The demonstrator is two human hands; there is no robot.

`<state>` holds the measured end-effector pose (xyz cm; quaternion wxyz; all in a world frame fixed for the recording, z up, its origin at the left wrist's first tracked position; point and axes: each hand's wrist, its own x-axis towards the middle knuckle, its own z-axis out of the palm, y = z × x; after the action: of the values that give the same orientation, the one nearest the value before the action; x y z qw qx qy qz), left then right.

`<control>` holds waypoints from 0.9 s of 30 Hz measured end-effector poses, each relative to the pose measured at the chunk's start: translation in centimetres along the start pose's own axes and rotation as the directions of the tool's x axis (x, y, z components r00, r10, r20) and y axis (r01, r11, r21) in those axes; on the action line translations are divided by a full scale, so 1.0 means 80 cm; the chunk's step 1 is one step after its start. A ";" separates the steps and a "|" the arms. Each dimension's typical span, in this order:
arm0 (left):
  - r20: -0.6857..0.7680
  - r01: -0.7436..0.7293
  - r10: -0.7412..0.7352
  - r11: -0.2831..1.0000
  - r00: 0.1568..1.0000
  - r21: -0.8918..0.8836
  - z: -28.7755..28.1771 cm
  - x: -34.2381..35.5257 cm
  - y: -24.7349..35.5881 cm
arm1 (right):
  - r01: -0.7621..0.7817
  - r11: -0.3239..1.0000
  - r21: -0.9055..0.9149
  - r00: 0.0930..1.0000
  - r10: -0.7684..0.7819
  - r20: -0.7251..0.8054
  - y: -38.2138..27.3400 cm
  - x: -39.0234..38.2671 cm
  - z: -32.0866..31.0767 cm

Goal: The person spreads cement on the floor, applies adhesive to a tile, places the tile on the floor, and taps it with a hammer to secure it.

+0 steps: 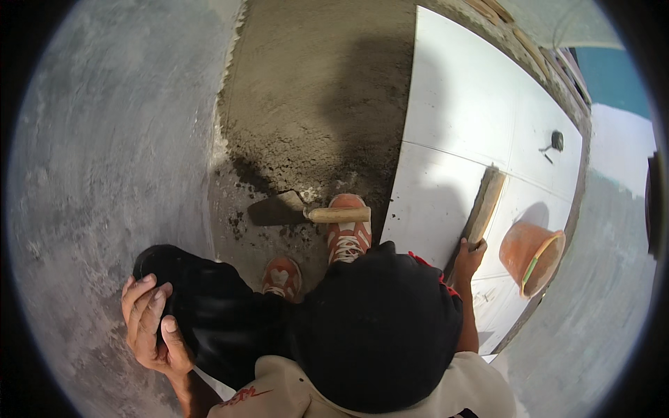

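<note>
My right hand (468,261) is closed round the near end of a wooden batten (486,205), which lies over the white floor tiles (446,167). Over by my left knee, my left hand (155,327) is empty, its fingers apart and slightly bent against the dark trouser leg. Between the hands, a trowel has its grey blade (277,209) at the edge of the mortar, and its wooden handle (339,214) crosses the front of my right shoe (348,240). My left shoe (282,275) stands just behind the blade.
Wet mortar (300,90) spreads ahead, between a grey wall (118,139) at left and the tiles. An orange bucket (526,254) lies tilted on the tiles at right. Beyond it sits a small dark object (556,141). Wooden strips (533,52) lie at the far right edge.
</note>
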<state>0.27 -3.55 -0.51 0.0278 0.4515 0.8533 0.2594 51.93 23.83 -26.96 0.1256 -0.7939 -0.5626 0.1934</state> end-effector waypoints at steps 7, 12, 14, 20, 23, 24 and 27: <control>-0.031 0.021 -0.022 1.000 0.999 -0.016 0.000 -0.006 -0.002 | 0.433 0.802 -0.411 0.852 -0.513 -0.102 -0.116 -0.017 0.034; -0.050 0.026 -0.030 0.997 0.998 -0.070 -0.001 -0.007 -0.005 | 0.772 0.495 0.399 0.234 -0.805 0.545 -0.256 -0.109 0.126; -0.059 0.021 -0.025 0.998 0.998 -0.066 -0.001 -0.008 -0.005 | 0.912 0.208 0.354 -0.060 -0.785 0.617 -0.292 -0.138 0.150; -0.055 0.014 -0.016 0.999 0.998 -0.039 -0.001 -0.010 -0.004 | 0.983 -0.061 0.174 -0.166 -0.700 0.695 -0.331 -0.156 0.139; -0.055 0.015 -0.017 0.999 0.998 -0.041 0.000 -0.008 -0.002 | 0.963 0.224 0.150 0.040 -0.669 0.742 -0.323 -0.144 0.109; -0.056 0.011 -0.014 0.999 0.998 -0.044 0.000 -0.007 -0.001 | 0.900 0.415 0.138 0.170 -0.624 0.763 -0.319 -0.137 0.100; -0.048 0.013 -0.014 1.000 0.999 -0.026 0.002 -0.004 0.001 | 0.592 0.806 0.013 0.476 -0.362 0.801 -0.300 -0.110 0.077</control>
<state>0.53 -3.71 -0.65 0.0149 0.4389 0.8533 0.2811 26.33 23.47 -20.97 -0.1864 -0.4496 -0.7802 0.3929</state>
